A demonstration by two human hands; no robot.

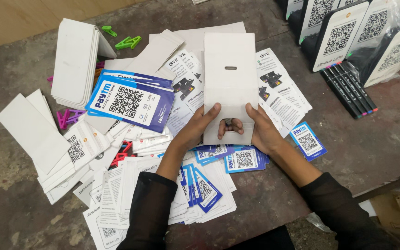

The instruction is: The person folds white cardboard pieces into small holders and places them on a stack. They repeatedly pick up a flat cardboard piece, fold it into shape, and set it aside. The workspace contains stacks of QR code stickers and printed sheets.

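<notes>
At nine o'clock, on a worn grey desk [15, 83]: a fan of white cards [33, 134], with pink clips [68, 118] just beside them. Toward eleven o'clock, a bundle of white flat boxes [76, 62], tilted on its edge, and green clips [127, 42] near it at the desk's far edge. Between bundle and centre, a blue sticker [130, 103] with a square code, resting on more blue ones. Underneath, toward seven o'clock, a spread of white leaflets [116, 194] and red clips [121, 155] half buried.

At the centre, a white box [230, 69] with a small slot in its face, folded flat and held up above the clutter. Left hand [199, 127] clasped on its lower left edge, thumb on top. Right hand [258, 129] gripping the lower right edge — fingers curled through the round cutout at the bottom. Black sleeves on both arms.

Below the hands, at six o'clock, small blue stickers [241, 159] in a loose pile. Right of the box, printed sheets [285, 95], then a lone small blue sticker [307, 140] at three o'clock. Further right, black pens [350, 90] side by side. At one o'clock — code stands [339, 34] in a row, some wrapped in clear plastic.
</notes>
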